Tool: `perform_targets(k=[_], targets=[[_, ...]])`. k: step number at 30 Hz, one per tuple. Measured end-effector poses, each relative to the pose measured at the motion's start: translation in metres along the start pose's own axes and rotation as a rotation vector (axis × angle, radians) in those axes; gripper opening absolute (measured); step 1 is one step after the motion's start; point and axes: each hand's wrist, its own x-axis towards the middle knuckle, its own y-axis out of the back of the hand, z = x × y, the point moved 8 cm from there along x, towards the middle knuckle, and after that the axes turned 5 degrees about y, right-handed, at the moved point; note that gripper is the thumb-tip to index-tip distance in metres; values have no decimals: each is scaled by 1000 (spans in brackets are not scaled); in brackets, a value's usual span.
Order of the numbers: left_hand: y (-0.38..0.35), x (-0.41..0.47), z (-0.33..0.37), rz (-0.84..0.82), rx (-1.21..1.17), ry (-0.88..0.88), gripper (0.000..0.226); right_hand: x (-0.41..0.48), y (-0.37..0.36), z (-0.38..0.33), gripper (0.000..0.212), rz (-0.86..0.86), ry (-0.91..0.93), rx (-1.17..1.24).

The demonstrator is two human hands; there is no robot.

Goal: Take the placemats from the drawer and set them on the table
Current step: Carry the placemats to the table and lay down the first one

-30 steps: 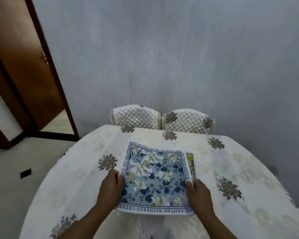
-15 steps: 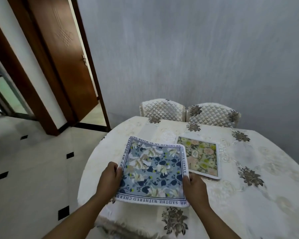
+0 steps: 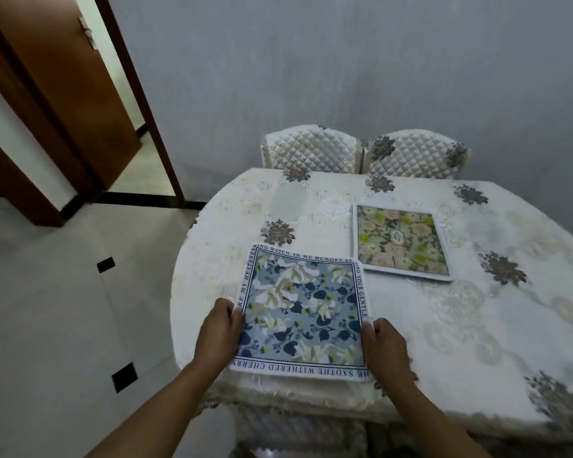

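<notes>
A blue floral placemat (image 3: 301, 315) with a lettered border lies at the near left edge of the table (image 3: 460, 342). My left hand (image 3: 217, 332) grips its left edge and my right hand (image 3: 386, 348) grips its right edge. A second placemat (image 3: 401, 244), green and pink floral with a white rim, lies flat on the cream tablecloth further back and to the right, apart from both hands. No drawer is in view.
Two quilted chair backs (image 3: 311, 152) (image 3: 414, 155) stand at the table's far side against the grey wall. A brown wooden door (image 3: 63, 94) stands open at the left. White tiled floor (image 3: 63, 309) lies left of the table.
The blue placemat has moved with both hands toward the table's near left edge. The green and pink placemat, under it a second ago, now lies uncovered further back right.
</notes>
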Motion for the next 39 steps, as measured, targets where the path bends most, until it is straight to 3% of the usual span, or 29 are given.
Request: perform_targets(k=[10,21,29,33,36,38,39], targets=[[-60,0,-49,-89,4,-4,20,-11,-42,37,31,-48,-15,-166],[-86,3,-68,-75,98,35,21,5,-69,70,29,-126,-4,-297],[-98,8,-75,-50,365,-72,11,1,-71,70,24,-127,-3,-407],[-103,5,-77,-27,462,-103,28,1,-76,75,23,-135,-18,-439],[-103,0,-76,15,485,-79,33,-3,-77,68,17,-15,128,-452],[-109,-11,-66,2,451,-110,45,-13,-85,56,26,47,262,-479],[-114,-18,-57,-20,435,-145,51,-19,-98,47,35,-1,323,-475]])
